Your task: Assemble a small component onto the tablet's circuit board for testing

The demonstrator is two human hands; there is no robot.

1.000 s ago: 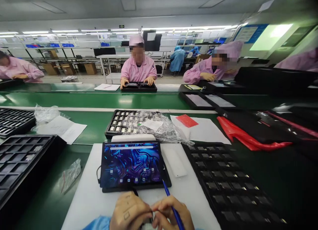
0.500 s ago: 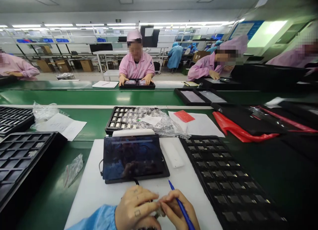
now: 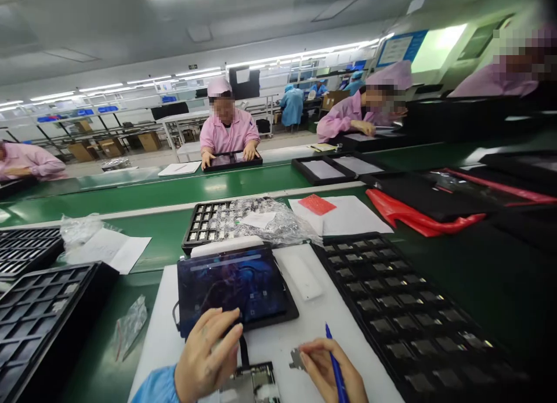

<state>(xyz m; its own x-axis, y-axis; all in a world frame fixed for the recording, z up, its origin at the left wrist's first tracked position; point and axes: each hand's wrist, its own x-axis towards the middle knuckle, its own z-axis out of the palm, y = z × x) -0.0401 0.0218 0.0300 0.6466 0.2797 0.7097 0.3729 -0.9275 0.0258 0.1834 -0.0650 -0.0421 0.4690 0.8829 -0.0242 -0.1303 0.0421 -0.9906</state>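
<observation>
White plastic mat [image 3: 304,333] fills the near bench in the head view, and on it lies a dark-framed tablet with a dim blue screen [image 3: 235,284]. Left hand [image 3: 204,362] rests at the tablet's near edge, fingers loosely spread over the frame, gripping nothing, with its blue sleeve cut off by the bottom edge. Just below it, a small circuit module on a black cable [image 3: 252,382] lies on the mat, half out of frame and hard to read. Right hand [image 3: 331,371] pinches a small grey metal part [image 3: 298,359] at the fingertips and also holds a blue pen [image 3: 336,365] tucked along the fingers; its wrist is cropped away. Right of the mat sits a black compartment tray of small parts [image 3: 404,310], its far corner fading into darkness. Behind the tablet, a crinkled clear plastic bag [image 3: 270,220] covers much of another black tray, hiding its contents.
</observation>
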